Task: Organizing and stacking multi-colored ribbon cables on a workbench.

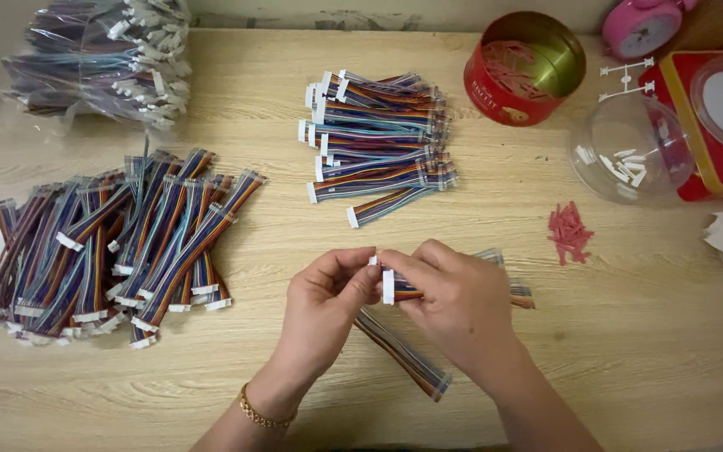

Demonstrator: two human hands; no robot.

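My right hand (453, 297) grips a small bunch of rainbow ribbon cables (402, 289) with white connectors, low over the middle of the wooden table (612, 335). My left hand (328, 293) pinches a white connector (373, 259) at the bunch's top end, fingertips touching those of the right hand. One cable (407, 356) hangs from the hands and trails toward the front edge. More cable ends (519, 293) stick out to the right behind my right hand.
A big heap of ribbon cables (119, 243) lies at the left, a stacked pile (378, 142) at the back centre, bagged cables (102, 59) at the back left. A red round tin (525, 67), a clear plastic bowl (629, 151), red ties (569, 230) and a red box (713, 117) sit right.
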